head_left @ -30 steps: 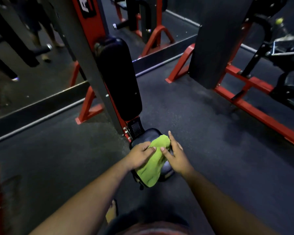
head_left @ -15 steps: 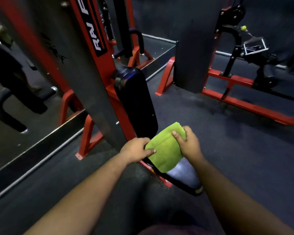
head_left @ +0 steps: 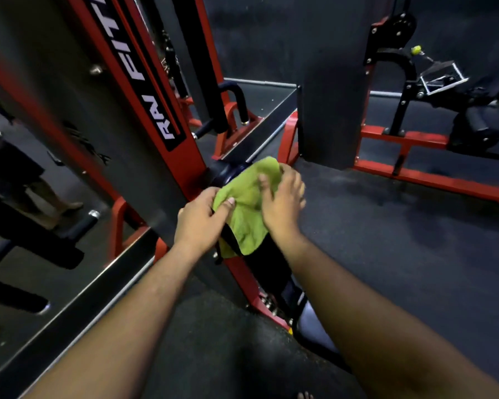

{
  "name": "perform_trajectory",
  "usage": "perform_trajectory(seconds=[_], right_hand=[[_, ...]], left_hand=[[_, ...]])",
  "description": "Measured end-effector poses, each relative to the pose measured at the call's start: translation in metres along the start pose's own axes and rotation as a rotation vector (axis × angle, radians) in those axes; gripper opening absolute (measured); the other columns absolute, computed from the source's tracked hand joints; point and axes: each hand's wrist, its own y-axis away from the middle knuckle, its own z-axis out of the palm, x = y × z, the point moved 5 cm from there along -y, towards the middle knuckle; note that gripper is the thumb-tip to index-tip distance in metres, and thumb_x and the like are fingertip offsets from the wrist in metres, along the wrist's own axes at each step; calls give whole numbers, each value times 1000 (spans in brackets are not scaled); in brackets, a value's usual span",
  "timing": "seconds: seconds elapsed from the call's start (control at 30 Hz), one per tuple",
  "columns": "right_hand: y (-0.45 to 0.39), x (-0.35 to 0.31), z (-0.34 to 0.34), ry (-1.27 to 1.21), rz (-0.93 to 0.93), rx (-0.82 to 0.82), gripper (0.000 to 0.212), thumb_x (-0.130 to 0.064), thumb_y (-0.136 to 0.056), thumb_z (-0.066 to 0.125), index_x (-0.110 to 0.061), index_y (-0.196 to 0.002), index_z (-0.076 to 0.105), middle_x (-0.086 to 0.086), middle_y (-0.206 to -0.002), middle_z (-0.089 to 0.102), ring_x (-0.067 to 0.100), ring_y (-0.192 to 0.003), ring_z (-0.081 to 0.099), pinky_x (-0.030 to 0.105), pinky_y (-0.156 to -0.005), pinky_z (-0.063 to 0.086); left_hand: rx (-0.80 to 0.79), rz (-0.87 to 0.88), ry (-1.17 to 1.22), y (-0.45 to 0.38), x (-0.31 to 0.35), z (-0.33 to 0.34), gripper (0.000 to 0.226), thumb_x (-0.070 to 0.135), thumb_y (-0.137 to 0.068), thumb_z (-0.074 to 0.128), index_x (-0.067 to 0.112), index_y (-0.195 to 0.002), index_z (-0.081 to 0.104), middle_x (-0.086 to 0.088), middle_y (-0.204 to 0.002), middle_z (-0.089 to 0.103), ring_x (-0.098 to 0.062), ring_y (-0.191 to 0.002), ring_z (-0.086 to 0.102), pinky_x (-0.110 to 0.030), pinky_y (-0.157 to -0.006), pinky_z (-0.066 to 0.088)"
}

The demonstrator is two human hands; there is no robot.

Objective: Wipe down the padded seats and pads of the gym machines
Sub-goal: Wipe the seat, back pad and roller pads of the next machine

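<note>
Head view: green cloth (head_left: 249, 203) draped over top end of back pad (head_left: 225, 174), pad's long axis running toward camera. Left hand (head_left: 199, 223) pinches cloth's left edge; right hand (head_left: 283, 197) presses flat, fingers spread, nearer pad top.

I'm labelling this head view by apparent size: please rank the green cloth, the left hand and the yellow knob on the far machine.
1. green cloth
2. left hand, close to the cloth in apparent size and partly covering it, so this order is unsure
3. yellow knob, smallest, though distance shrinks it
</note>
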Motion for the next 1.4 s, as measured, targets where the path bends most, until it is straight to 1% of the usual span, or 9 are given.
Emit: perform_trajectory(seconds=[0.17, 0.3, 0.47, 0.57, 0.7, 0.87, 1.07, 1.2, 1.4], right_hand=[[42, -12, 73, -49, 72, -230, 85, -72, -97, 32, -35, -162, -7, 0, -171, -15, 22, -157, -13, 70, -120, 3], [13, -15, 79, -125, 84, -97, 85, -80, -84, 31, -50, -159, 7, -7, -172, 1, 21, -158, -2, 71, -119, 7], [-21, 9, 74, -260, -4, 2, 80, -79, -89, 33, -36, -156, 37, -2, -159, 41, 19, -147, 37, 58, -118, 30], [-7, 38, 79, -309, 48, 36, 77, -75, -96, 33, -29, -158, 36, 0, -161, 40, 19, -149, 35, 55, -121, 28], [4, 72, 81, -306, 195, 22, 60, -47, -105, 41, -26, -160, 31, 3, -164, 34, 21, -152, 29, 52, -124, 21], [-2, 36, 87, -289, 27, 56, 53, -69, -98, 28, -67, -149, 18, -10, -166, 29, 15, -153, 25, 52, -124, 18], [20, 140, 88, -129, 215, -56, 78, -74, -97, 21, -25, -151, 46, 2, -154, 50, 20, -146, 39, 41, -122, 26], [18, 140, 89, -344, 313, 37, 54, -46, -106, 43, -15, -148, 50, 10, -150, 53, 29, -142, 45, 49, -121, 29], [5, 100, 91, -153, 37, -37, 64, -64, -99, 29, -42, -158, 22, 2, -163, 36, 21, -149, 31, 40, -120, 21]], left_hand=[[6, 56, 19, -48, -28, -8, 46, 52, -94, 44, 20, -114, 69, -4, -117, 66, -22, -116, 58, -41, -105, 45], [-130, 119, 225, -78, -28, 0, 53, 47, -97, 44, 18, -140, 56, -4, -147, 50, -9, -138, 41, -19, -115, 28], [-428, 294, -95, -94, 5, 32, 75, 65, -96, 32, 26, -160, 28, -3, -168, 27, -18, -157, 17, -55, -128, 3], [-495, 471, -295, -96, 15, 42, 83, 72, -94, 28, 29, -164, 15, 4, -172, 12, -13, -159, 4, -54, -127, -5], [-503, 603, -416, -95, 13, 43, 85, 73, -97, 32, 27, -164, 9, 4, -173, 4, -14, -159, 0, -46, -129, 2], [-447, 645, -420, -93, 16, 46, 93, 80, -87, 17, 28, -164, 10, -2, -173, 9, -17, -159, 5, -43, -129, 8], [-471, 788, -657, -94, 27, 45, 95, 81, -84, 20, 26, -160, 34, -6, -172, 15, -24, -160, 4, -42, -129, 5], [-474, 830, -676, -93, 29, 46, 93, 80, -85, 27, 25, -159, 36, -6, -171, 18, -24, -159, 9, -40, -126, 13], [-479, 892, -683, -91, 30, 48, 88, 78, -89, 34, 22, -156, 41, -8, -169, 23, -28, -159, 13, -47, -126, 22]])
